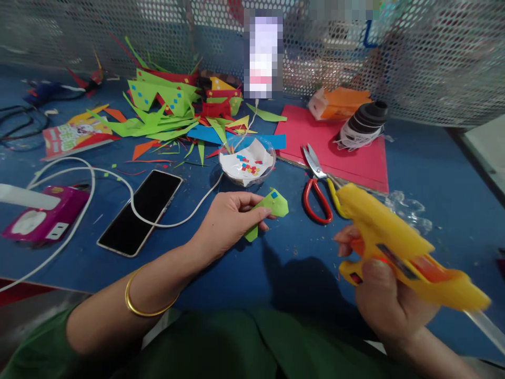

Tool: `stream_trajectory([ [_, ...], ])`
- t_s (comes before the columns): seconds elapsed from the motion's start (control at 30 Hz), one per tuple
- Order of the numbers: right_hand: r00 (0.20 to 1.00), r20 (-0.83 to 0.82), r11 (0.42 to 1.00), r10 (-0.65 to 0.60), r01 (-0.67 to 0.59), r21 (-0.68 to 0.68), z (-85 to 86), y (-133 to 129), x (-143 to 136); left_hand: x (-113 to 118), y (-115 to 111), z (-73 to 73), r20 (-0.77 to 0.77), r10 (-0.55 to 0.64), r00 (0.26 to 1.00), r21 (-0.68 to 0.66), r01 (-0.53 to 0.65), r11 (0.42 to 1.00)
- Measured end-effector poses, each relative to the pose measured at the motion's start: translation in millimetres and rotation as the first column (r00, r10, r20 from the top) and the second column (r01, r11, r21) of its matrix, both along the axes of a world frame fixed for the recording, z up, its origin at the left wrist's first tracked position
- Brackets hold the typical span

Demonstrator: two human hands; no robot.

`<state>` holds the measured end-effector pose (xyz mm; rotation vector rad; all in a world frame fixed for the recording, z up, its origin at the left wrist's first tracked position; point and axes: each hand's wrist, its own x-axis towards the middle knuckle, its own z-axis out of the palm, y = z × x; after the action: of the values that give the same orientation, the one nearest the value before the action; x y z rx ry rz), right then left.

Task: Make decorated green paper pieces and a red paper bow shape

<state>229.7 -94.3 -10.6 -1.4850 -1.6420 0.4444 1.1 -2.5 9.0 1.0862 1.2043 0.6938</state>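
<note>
While right grip [389, 297] wraps yellow glue gun [384, 218], left grip [231, 216] pinching green paper [279, 205], both ends jutting out

- Bare bench [244, 281] leaves a passage between the left hand [236, 218] and right hand [389, 297].
- Scissors [320, 174] and a clear bowl [273, 164] obstruct the way ahead.
- White cable [93, 177], looping over a smartphone [132, 229], hampers the left.
</note>
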Motion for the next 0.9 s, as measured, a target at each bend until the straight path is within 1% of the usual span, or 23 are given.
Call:
stream_trajectory([
  [0.1,1.0,0.014,0.999,-0.021,0.021,-0.047,0.4,12,1,-1,1,-0.7,-0.011,0.01,1.0,-0.003,-0.01,1.0],
  [0.13,0.998,0.05,0.996,-0.033,0.037,-0.078,1.5,16,3,-1,1,-1.4,-0.012,0.016,1.0,0.001,-0.016,1.0],
  [0.2,0.986,0.129,0.983,-0.102,0.119,-0.137,6.1,23,11,-2,2,-3.0,-0.009,0.029,1.0,0.014,-0.029,0.999],
  [0.27,0.943,0.264,0.959,-0.202,0.246,-0.144,14.7,27,24,-2,2,-4.5,-0.001,0.037,0.999,0.024,-0.037,0.999],
  [0.33,0.836,0.461,0.928,-0.297,0.367,-0.068,25.6,28,39,-2,3,-5.1,0.004,0.038,0.999,0.031,-0.038,0.999],
  [0.4,0.683,0.651,0.897,-0.332,0.441,-0.004,35.3,30,56,-2,3,-4.8,-0.001,0.037,0.999,0.035,-0.037,0.999],
  [0.47,0.534,0.788,0.872,-0.306,0.489,0.007,40.6,33,74,-2,2,-3.9,-0.015,0.034,0.999,0.039,-0.033,0.999],
  [0.5,0.477,0.834,0.866,-0.277,0.5,0.002,41.3,35,82,-1,2,-3.5,-0.023,0.034,0.999,0.042,-0.033,0.999],
  [0.53,0.433,0.866,0.863,-0.251,0.506,-0.003,40.7,37,89,-1,1,-3.1,-0.031,0.031,0.999,0.046,-0.029,0.999],
  [0.57,0.409,0.886,0.864,-0.22,0.504,-0.018,38.9,39,96,-1,1,-2.8,-0.039,0.028,0.999,0.049,-0.026,0.998],
  [0.6,0.403,0.894,0.863,-0.195,0.504,-0.039,36.3,41,102,-1,0,-2.7,-0.045,0.023,0.999,0.053,-0.02,0.998],
  [0.63,0.42,0.891,0.864,-0.171,0.499,-0.07,33.1,42,107,-1,0,-2.6,-0.048,0.019,0.999,0.056,-0.016,0.998],
  [0.7,0.493,0.86,0.873,-0.13,0.469,-0.137,25.5,45,117,-1,-1,-2.8,-0.047,0.014,0.999,0.056,-0.012,0.998],
  [0.8,0.606,0.785,0.891,-0.128,0.417,-0.177,13.9,47,134,-1,-1,-3.1,-0.04,0.015,0.999,0.046,-0.013,0.999],
  [0.83,0.644,0.754,0.9,-0.128,0.395,-0.184,11.2,48,139,-1,-1,-3.2,-0.039,0.013,0.999,0.042,-0.011,0.999],
  [0.9,0.711,0.67,0.922,-0.213,0.372,-0.102,10.4,49,149,-1,-1,-3.6,-0.03,0.004,1.0,0.033,-0.003,0.999],
])
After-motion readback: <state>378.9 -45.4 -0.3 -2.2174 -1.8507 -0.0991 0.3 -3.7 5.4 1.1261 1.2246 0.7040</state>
